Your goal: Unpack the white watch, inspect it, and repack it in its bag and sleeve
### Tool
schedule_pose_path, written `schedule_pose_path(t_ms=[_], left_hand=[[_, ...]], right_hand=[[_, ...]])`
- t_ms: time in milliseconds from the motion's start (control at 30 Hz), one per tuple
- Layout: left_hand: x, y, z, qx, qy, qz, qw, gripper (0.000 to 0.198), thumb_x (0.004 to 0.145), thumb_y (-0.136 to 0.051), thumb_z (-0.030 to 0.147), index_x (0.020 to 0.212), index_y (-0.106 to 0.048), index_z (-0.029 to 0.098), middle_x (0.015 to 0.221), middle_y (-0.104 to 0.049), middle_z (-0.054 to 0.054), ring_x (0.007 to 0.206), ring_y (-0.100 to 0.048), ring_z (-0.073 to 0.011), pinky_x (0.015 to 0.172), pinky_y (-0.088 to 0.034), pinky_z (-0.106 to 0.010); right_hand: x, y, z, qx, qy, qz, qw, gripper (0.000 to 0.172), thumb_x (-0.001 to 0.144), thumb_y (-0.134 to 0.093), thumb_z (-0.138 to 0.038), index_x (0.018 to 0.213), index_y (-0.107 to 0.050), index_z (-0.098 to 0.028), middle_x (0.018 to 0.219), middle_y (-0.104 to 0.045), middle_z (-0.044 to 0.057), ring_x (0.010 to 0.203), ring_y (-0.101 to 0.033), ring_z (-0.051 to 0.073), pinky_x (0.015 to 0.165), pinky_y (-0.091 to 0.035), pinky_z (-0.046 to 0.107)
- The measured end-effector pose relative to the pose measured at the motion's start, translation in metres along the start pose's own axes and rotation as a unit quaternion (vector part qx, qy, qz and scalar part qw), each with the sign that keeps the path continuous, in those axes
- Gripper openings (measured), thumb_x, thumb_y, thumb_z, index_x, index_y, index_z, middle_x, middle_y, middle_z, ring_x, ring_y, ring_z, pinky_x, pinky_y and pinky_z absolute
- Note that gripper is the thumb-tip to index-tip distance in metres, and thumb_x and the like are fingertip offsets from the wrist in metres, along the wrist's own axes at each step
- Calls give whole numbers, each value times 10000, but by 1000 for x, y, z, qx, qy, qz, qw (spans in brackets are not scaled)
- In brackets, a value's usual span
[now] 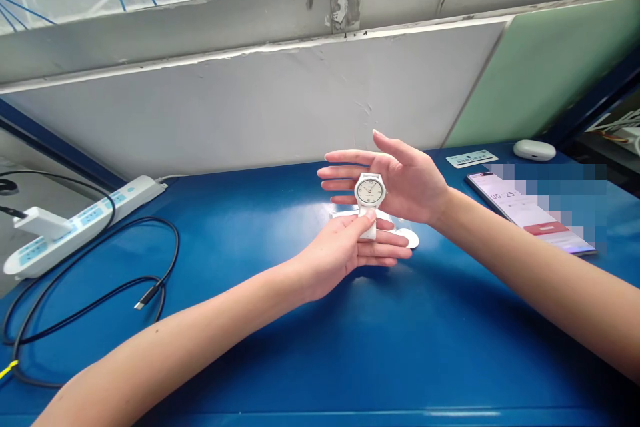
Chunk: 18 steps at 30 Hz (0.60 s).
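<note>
A white wristwatch with a round pale dial stands upright above the blue table. My left hand pinches its lower strap between thumb and forefinger, the other fingers stretched out beneath. My right hand is held open just behind the watch, palm toward me and fingers spread to the left, touching or almost touching the watch's case. A small white round piece lies on the table under the hands.
A white power strip with a plugged adapter lies at the far left, and a black cable loops beside it. At the right lie a phone showing a timer, a small card and a white earbud case. A white wall rises behind.
</note>
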State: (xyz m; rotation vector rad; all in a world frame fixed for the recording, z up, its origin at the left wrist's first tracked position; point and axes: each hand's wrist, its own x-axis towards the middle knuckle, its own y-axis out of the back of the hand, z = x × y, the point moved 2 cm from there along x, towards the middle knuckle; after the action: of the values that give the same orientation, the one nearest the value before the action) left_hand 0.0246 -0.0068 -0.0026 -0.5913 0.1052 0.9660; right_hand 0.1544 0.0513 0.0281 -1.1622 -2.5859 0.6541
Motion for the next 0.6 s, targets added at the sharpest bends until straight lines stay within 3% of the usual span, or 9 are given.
schedule_pose_path(t_ms=[267,367,500,600], left_hand=[[-1,1,3,15,-1,6,1000,294,1053,-418,278,1008,-646,99,1062,-757,-189,982,-749,-246,927,-552,-373],[-3,1,10,8,-1,4,1000,314,1052,-399,264,974,-654,98,1013,-767,-172,948,-756,-239,915,-558,-370],[-4,4,21,13,-15,-10,1000,317,1047,-406,274,956,-654,98,989,-767,-159,926,-758,-233,908,-561,-364],[-5,9,26,99,-32,-6,995,310,1046,-408,279,969,-650,103,973,-762,-136,886,-759,-212,858,-569,-334]], right_hand=[[-1,-3,-2,-19,8,12,1000,516,960,-407,-577,1147,-707,-201,1318,-688,102,1244,-614,303,1073,-467,475],[1,2,-6,-83,30,38,995,454,965,-448,-536,1117,-714,-200,1321,-681,110,1230,-619,305,1058,-477,474],[-1,12,-11,-276,87,131,948,285,950,-564,-392,1089,-711,-191,1271,-694,109,1168,-636,286,1018,-484,468],[-12,16,-7,-408,118,120,897,316,968,-542,-388,1153,-683,-175,1164,-722,109,1018,-679,259,916,-533,441]])
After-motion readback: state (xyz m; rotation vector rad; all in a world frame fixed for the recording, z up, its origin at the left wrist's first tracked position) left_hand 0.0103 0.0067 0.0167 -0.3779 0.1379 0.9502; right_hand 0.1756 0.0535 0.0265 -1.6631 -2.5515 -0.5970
